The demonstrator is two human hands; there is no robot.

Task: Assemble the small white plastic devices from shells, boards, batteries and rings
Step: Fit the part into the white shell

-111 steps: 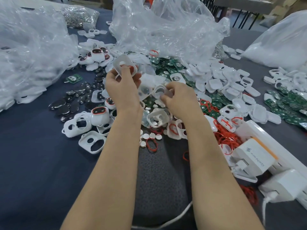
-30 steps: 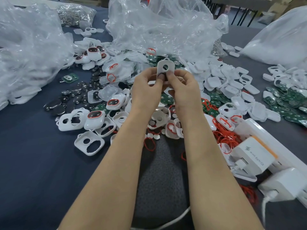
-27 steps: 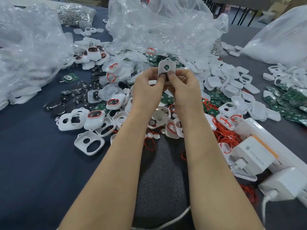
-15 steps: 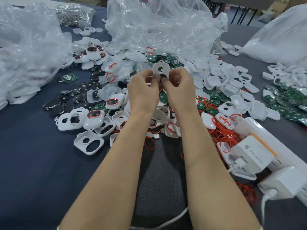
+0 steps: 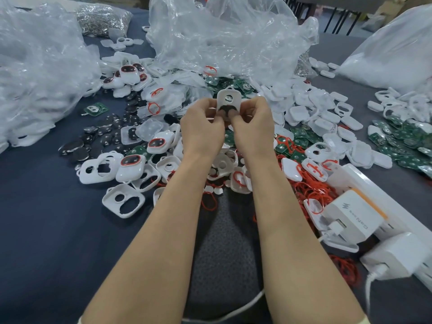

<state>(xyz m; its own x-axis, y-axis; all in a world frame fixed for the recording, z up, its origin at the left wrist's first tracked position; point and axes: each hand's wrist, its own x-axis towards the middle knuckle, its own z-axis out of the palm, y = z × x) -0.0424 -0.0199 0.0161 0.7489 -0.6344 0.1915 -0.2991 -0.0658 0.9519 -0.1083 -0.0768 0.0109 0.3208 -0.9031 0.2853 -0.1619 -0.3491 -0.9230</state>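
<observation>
Seen from a head-worn camera, two bare forearms reach forward over a dark blue tabletop (image 5: 46, 230) heaped with parts. The left hand (image 5: 202, 130) and the right hand (image 5: 253, 129) meet in mid-air above the heap and together hold one white shell (image 5: 228, 98) upright, its small loop end on top. The fingers (image 5: 208, 106) of both hands are curled and clamped on the shell's two sides. Both thumb tips press side by side on a dark round part (image 5: 225, 110) sitting in the shell's lower opening (whether it is a battery or a board's face cannot be told from here). The step in hand looks like seating that part in the shell. To do it well, the thumbs should probably push evenly and straight, with the back of the shell braced so the thin plastic does not flex or twist; a lopsided push could leave one edge standing proud. Below the hands lie loose shells, with red rings (image 5: 311, 188) to the right, green boards (image 5: 402, 146) further right, and dark coin batteries (image 5: 93, 141) to the left. Crumpled clear plastic bags (image 5: 222, 36) stand behind, and white chargers (image 5: 350, 218) sit at the near right.
</observation>
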